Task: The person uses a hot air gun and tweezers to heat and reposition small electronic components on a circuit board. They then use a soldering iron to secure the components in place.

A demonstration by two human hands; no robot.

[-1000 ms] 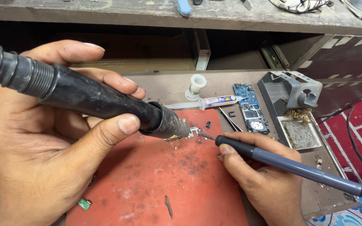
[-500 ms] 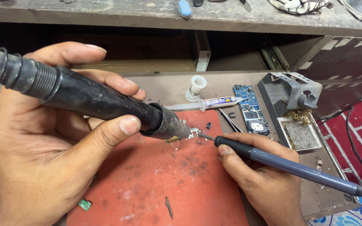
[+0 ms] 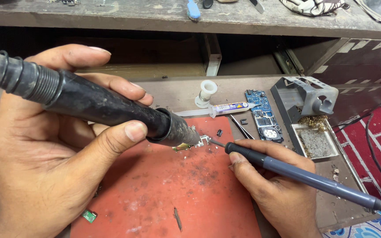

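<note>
While the left hand (image 3: 45,163) grips the hot-air wand (image 3: 111,105), its nozzle points right at the small part (image 3: 201,142); the right hand (image 3: 278,194) pinches the soldering iron (image 3: 296,174), tip touching from the right.

White labelled syringe tube (image 3: 227,108) lies beside the red mat (image 3: 173,194).

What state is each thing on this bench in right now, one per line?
Hot-air tool: gripped in left hand, nozzle at small part.
Soldering iron: held in right hand, tip touching the part.
Syringe: lying flat.
Blue board: lying flat, untouched.
Iron stand: empty.
</note>
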